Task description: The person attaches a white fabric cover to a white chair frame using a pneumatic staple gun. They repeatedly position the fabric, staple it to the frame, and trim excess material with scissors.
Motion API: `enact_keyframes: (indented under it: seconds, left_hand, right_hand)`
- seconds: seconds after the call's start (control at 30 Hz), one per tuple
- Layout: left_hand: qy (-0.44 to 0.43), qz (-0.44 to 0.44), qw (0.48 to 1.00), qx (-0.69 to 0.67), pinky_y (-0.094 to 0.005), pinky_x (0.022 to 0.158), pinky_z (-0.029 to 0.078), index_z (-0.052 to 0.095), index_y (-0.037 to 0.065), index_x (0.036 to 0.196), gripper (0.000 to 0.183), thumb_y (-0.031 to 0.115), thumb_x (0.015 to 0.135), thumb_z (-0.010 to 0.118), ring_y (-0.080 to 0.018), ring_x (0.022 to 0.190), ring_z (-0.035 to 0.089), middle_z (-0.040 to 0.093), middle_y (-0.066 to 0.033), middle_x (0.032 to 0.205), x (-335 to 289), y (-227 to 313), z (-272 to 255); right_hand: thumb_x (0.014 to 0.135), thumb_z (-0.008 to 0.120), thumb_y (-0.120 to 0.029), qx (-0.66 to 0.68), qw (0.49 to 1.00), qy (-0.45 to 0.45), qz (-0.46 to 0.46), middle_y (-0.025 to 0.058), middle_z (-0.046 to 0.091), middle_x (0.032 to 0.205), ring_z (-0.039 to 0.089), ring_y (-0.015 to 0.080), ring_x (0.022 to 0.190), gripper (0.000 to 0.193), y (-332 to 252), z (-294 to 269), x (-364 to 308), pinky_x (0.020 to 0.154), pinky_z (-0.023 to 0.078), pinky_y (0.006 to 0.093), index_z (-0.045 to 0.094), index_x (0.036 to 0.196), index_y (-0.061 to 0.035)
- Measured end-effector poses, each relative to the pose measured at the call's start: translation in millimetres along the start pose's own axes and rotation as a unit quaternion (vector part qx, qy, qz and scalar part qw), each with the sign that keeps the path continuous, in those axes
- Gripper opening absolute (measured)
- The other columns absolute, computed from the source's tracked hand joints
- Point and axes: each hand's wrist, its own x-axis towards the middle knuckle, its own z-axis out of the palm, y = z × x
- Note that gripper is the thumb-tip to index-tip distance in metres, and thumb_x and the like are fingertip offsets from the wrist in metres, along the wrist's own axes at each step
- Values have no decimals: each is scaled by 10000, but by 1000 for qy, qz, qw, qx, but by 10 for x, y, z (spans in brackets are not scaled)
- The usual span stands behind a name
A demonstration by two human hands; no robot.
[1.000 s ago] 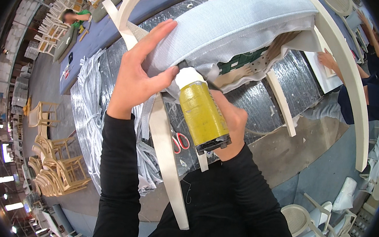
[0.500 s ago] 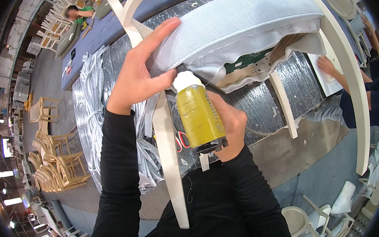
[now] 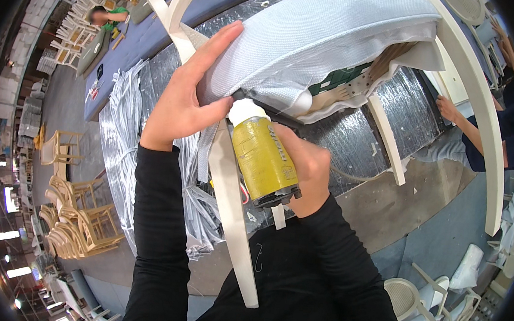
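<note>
A pale wooden chair lies tipped over, its light blue-grey upholstered seat (image 3: 333,31) across the top of the view. My left hand (image 3: 177,97) grips the seat's left corner, index finger stretched along the fabric and thumb at the edge. In my right hand (image 3: 305,164) is a yellow staple gun (image 3: 263,164) with a white cap. Its dark nose sits at the fabric edge beside my left thumb; the exact contact is hidden. Loose fabric edge (image 3: 416,55) hangs along the seat's underside, where green webbing shows. One chair leg (image 3: 234,225) points toward me, left of the staple gun.
Grey fabric strips (image 3: 123,132) lie on the plastic-wrapped table (image 3: 355,141). Red-handled scissors (image 3: 244,193) are partly hidden behind the chair leg. A co-worker's hand (image 3: 448,109) works at the right. Stacked chairs (image 3: 86,225) stand on the left floor; another person (image 3: 110,18) is far left.
The staple gun and my right hand have shifted slightly left and up along the fabric edge. My left hand keeps its place, nearly unmoved. The co-worker's hand at right has moved lower.
</note>
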Motion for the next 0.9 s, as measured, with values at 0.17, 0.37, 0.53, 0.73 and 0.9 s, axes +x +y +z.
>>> enact_keyframes:
  seconds: [0.17, 0.37, 0.53, 0.73, 0.9]
  left_hand:
    - [-3, -9, 999, -32, -431, 1385, 230, 467, 48, 1730, 996, 65, 762, 699, -327, 1695, 373, 462, -190, 1786, 3, 5, -11]
    - [-63, -17, 954, -294, -413, 1394, 184, 432, 52, 1755, 1037, 59, 753, 697, -296, 1722, 307, 433, -169, 1807, 14, -102, -198]
    - [-38, -8, 996, -86, -412, 1397, 181, 417, 52, 1762, 1057, 48, 738, 679, -300, 1726, 299, 389, -176, 1829, -32, -27, -86]
    - [-32, 1, 998, -53, -417, 1398, 185, 419, 59, 1763, 1067, 33, 727, 670, -307, 1727, 299, 392, -175, 1830, -45, -54, -82]
    - [-32, -7, 996, -87, -408, 1403, 161, 411, 15, 1757, 1087, 165, 712, 671, -304, 1730, 291, 383, -188, 1832, -57, -51, -78]
  right_hand:
    - [747, 917, -163, -6, 1000, 4, -1, 169, 745, 846, 770, 379, 759, 642, -24, 25, -2, 666, 593, 439, 699, 1339, -48]
    - [813, 869, -134, -24, 999, -11, 25, 153, 739, 819, 765, 363, 735, 503, -129, 12, 24, 651, 583, 443, 707, 1284, -64]
    - [841, 840, -95, -29, 999, 13, -9, 143, 754, 834, 767, 351, 729, 463, -59, 71, 4, 658, 589, 441, 709, 1284, -69]
    - [860, 820, -75, -34, 999, 6, -21, 127, 786, 884, 777, 338, 745, 441, -40, 124, -23, 674, 605, 435, 711, 1287, -75]
    - [867, 795, -55, -48, 999, -6, -12, 124, 783, 888, 776, 341, 753, 436, -37, 143, -31, 672, 596, 439, 714, 1295, -83]
